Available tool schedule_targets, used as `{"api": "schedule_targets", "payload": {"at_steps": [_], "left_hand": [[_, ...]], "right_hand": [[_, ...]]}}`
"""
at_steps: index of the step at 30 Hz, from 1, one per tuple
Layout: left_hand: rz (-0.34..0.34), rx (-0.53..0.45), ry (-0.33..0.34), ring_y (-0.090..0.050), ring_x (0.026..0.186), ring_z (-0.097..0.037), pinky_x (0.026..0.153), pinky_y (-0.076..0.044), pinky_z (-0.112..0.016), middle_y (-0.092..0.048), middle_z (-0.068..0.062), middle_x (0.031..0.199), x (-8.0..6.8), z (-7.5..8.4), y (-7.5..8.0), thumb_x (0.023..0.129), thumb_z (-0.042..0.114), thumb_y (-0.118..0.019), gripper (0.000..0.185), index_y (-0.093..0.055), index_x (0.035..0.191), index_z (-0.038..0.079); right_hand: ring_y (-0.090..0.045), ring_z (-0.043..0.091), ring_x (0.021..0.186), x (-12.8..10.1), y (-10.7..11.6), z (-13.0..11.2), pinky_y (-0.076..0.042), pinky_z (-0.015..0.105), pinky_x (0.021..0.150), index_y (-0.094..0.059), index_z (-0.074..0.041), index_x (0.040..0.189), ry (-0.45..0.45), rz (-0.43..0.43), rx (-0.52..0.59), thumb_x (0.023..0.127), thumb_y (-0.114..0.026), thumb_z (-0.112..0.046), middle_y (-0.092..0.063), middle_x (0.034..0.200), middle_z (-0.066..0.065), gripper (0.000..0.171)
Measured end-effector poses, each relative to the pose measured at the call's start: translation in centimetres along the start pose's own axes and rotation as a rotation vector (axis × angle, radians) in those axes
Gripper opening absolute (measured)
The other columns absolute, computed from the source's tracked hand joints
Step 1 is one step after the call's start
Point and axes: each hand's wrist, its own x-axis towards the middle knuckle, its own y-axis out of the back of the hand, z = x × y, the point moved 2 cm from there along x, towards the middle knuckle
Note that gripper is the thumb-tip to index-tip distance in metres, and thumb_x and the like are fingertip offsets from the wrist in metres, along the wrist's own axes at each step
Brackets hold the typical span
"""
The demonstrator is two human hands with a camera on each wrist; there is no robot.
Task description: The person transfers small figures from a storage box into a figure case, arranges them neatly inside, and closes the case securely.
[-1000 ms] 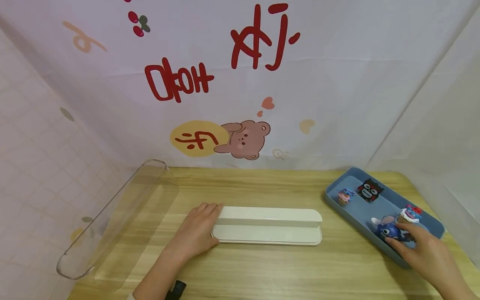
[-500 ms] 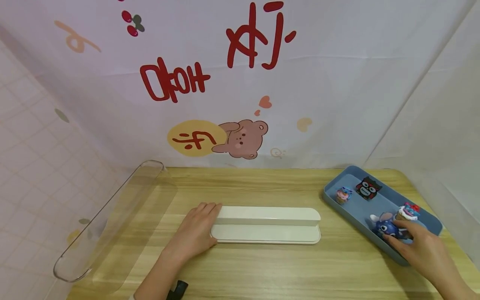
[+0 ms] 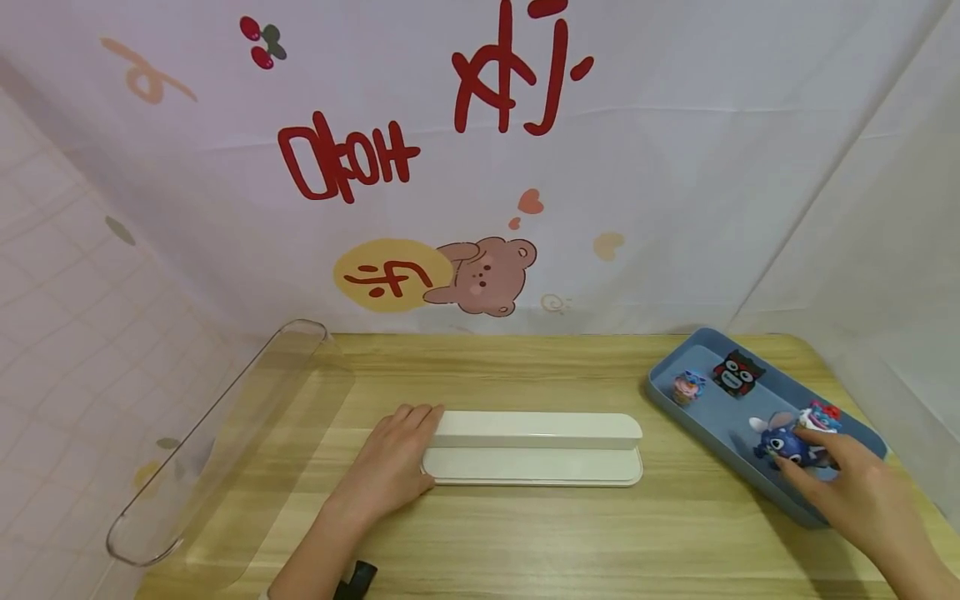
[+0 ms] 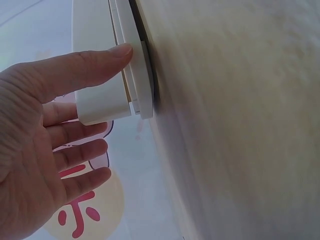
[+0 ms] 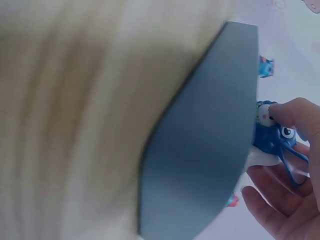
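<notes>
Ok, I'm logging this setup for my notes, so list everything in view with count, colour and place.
Table: one, light wood, underneath everything.
White stand: one, white, stepped, table centre.
Clear cover: one, transparent, far left of the table.
Blue tray: one, grey-blue, right side of the table.
Blue figurine: one, in the tray, near end.
Small figurines: three, mixed colours, in the tray.
Backdrop: one, white, red writing and a bear.
Left hand: flat against the stand's left end.
Right hand: fingers on the blue figurine.

Cream-white stand [image 3: 536,447], grey-blue tray [image 3: 678,410], dark blue figurine [image 3: 780,442], perhaps red-topped one [image 3: 821,417] beside it.
</notes>
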Motion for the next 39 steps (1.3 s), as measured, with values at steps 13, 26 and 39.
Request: {"api": "schedule_targets", "payload": {"at_steps": [13, 26, 39], "left_hand": [[0.003, -0.022, 0.0, -0.055, 0.123, -0.031, 0.103, -0.048, -0.052, -0.063, -0.013, 0.134, 0.0, -0.1, 0.0, 0.064, 0.009, -0.098, 0.094, -0.055, 0.147, -0.002], [-0.004, -0.026, 0.001, -0.054, 0.123, -0.032, 0.103, -0.048, -0.052, -0.061, -0.014, 0.138, 0.0, -0.2, -0.1, 0.064, 0.009, -0.099, 0.095, -0.054, 0.147, -0.002], [0.014, -0.01, -0.002, -0.054, 0.122, -0.033, 0.101, -0.049, -0.051, -0.061, -0.015, 0.137, -0.1, 0.1, 0.0, 0.063, 0.008, -0.1, 0.094, -0.055, 0.144, -0.005]], "right_hand": [[-0.031, -0.034, 0.08, 1.6, 2.0, -2.2, -0.035, 0.018, 0.042, -0.073, 0.005, 0.097, 0.057, 0.155, 0.014, 0.062, -0.092, -0.016, -0.071, 0.082, 0.026, 0.045], [-0.036, -0.033, 0.094, 3.3, 1.6, -4.8, -0.041, 0.017, 0.052, -0.074, 0.004, 0.104, 0.146, 0.229, 0.079, 0.076, -0.085, -0.038, -0.072, 0.085, 0.02, 0.051], [-0.041, -0.024, 0.092, 4.7, 0.9, -7.7, -0.039, 0.012, 0.064, -0.074, 0.003, 0.107, 0.188, 0.242, 0.136, 0.087, -0.073, -0.06, -0.071, 0.09, 0.017, 0.066]]}}
